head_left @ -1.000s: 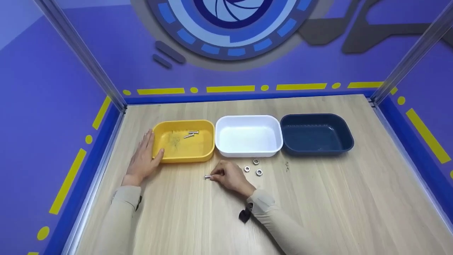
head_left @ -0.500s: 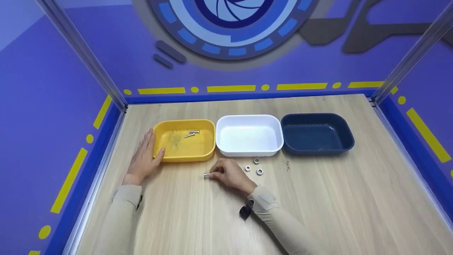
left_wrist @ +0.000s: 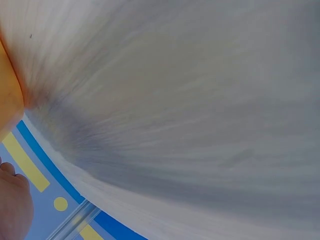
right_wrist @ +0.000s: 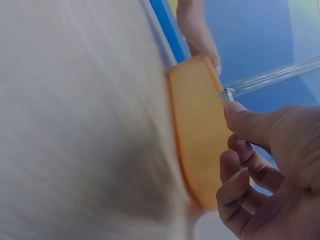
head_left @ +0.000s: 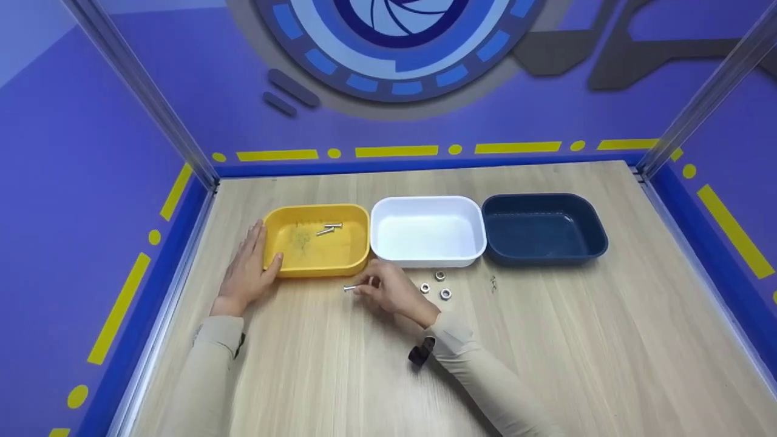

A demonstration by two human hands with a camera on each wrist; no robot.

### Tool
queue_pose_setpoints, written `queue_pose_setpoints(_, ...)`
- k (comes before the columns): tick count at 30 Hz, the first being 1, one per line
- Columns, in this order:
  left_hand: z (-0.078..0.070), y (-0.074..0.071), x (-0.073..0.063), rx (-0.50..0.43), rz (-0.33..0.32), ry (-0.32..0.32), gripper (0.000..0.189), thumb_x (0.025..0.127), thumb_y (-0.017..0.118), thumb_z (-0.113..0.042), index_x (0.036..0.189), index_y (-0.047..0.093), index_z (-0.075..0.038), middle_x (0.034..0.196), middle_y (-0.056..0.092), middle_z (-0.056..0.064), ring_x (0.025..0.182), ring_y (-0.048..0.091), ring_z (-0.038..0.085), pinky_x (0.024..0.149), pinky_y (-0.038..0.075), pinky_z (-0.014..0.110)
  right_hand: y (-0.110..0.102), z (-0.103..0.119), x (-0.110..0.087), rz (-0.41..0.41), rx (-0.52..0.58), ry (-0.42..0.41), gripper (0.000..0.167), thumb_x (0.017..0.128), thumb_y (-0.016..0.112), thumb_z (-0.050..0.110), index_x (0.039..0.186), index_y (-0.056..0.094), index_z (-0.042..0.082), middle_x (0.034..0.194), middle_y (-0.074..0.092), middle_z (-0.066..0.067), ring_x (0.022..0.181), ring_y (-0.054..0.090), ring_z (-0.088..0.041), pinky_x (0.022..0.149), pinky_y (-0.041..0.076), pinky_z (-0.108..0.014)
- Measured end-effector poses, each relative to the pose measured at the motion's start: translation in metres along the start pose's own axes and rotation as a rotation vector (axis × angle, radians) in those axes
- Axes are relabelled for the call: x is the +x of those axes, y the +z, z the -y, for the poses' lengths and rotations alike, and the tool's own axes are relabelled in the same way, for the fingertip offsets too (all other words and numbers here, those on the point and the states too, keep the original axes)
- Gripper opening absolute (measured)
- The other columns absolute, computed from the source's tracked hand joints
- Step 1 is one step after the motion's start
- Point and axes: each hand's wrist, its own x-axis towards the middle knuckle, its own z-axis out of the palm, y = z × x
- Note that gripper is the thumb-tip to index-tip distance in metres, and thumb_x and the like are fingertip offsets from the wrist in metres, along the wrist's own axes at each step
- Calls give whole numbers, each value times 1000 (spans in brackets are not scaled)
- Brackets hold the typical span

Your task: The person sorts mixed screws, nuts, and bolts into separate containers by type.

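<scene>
Your right hand point(head_left: 391, 291) pinches a bolt point(right_wrist: 228, 95); your left hand point(head_left: 246, 272), fingers extended, rests against the yellow tray point(head_left: 315, 272), whose two inner bolts point(head_left: 333, 226) only the head view shows.

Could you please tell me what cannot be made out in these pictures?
Head view: far end of the bolt, hidden by the right hand.
Head view: what the tiny item right of the nuts is; too small.
Left wrist view: most of the yellow tray, cut off by the left edge.
</scene>
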Motion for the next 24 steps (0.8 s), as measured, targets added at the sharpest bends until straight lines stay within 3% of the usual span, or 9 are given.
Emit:
queue_pose_setpoints(9,2,1,1,8,3,5,79,111,49,-39,169,15,2,179,13,21,165,14,42,136,14,57,-9,17,12,-2,12,-52,10,97,80,18,101,84,10,95,73,-2,77,60,-6,67,53,-19)
queue_pose_setpoints(24,-3,-1,-1,23,29,-26,79,112,47,-41,170,13,1,181,9,16,166,12,39,136,12,55,-6,29,35,1,-24,-75,10,98,80,18,101,84,10,95,73,-1,80,59,-7,70,51,-19)
